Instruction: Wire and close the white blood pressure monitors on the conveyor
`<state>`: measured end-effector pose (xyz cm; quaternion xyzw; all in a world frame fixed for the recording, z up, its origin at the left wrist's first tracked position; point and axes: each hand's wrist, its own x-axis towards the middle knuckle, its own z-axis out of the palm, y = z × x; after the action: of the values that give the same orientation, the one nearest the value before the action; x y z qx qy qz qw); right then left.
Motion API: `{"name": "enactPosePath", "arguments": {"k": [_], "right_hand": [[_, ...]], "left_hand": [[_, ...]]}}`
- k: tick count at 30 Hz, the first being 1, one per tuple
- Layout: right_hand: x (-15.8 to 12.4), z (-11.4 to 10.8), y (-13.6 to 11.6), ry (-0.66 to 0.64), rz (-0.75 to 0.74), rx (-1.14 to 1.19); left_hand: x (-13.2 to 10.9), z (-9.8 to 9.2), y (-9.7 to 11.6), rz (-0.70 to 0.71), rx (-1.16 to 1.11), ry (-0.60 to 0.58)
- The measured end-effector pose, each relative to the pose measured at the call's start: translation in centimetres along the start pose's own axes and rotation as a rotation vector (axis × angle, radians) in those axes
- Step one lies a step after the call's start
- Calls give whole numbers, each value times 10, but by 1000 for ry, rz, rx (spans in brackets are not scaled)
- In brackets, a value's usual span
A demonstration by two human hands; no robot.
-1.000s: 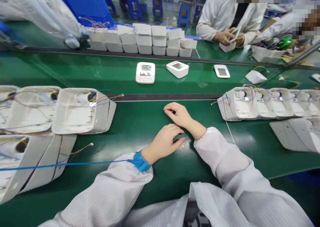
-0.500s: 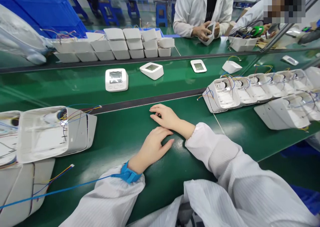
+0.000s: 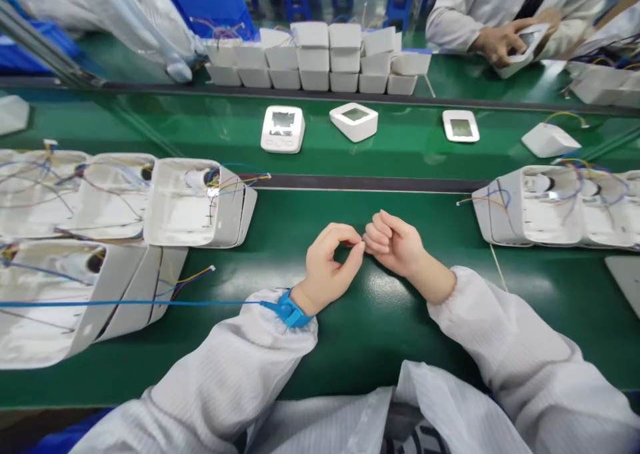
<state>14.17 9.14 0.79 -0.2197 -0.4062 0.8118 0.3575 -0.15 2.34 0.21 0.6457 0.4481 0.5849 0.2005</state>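
Note:
Over the green work surface, my left hand (image 3: 333, 267), with a blue wrist strap (image 3: 291, 309), has its thumb and forefinger pinched together. Their tips meet the fingertips of my right hand (image 3: 396, 244); anything between them is too small to make out. My right hand is turned up with its fingers curled in, and no object shows in it. To the left, the nearest item is an open white housing (image 3: 183, 204) with coloured wires. Another open white housing (image 3: 500, 204) stands to the right, apart from my hand.
Beyond a dark rail (image 3: 360, 183), white devices with screens (image 3: 283, 129) lie on a green strip (image 3: 410, 154). White casings (image 3: 315, 59) are stacked behind. Across from me, a person's hands (image 3: 505, 44) hold a device. A blue cord (image 3: 150, 303) runs left from my strap.
My hands were resting flat, one by the other; now both have curled and meet at the fingertips. My view has turned left, so more housings show on that side.

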Motion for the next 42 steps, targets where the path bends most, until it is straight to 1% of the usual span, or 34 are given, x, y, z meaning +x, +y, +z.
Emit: {"name": "enactPosePath", "arguments": {"k": [3,6,10,13,15,17,20,24,28,33,38,40,42], "right_hand": [[-16,9,3,-157,142,149],[-23,12,4,-258,201,214],[-22,10,1,-260,224,211],[-22,9,0,-264,250,202],[-23,10,-1,-288,262,221],[-23,11,-2,-320,269,233],[-21,12,-2,-339,270,223],[-19,10,-1,-357,248,206],[-20,10,0,-299,210,142],[-19,14,2,-161,144,10],[-17,16,4,-77,90,-52],[-17,16,4,-57,80,-57],[-17,16,4,-49,71,-56]], "left_hand": [[2,-4,5,117,19,-1],[4,-5,6,183,47,-9],[3,-5,4,258,117,4],[2,-8,4,290,183,-16],[2,-13,6,323,230,-63],[4,-18,9,356,255,-135],[6,-25,12,311,271,-193],[8,-26,15,270,266,-205],[8,-24,16,185,266,-202],[11,-23,12,265,244,-159],[12,-24,12,128,183,-152],[11,-24,12,122,212,-168],[11,-25,11,154,272,-178]]}}
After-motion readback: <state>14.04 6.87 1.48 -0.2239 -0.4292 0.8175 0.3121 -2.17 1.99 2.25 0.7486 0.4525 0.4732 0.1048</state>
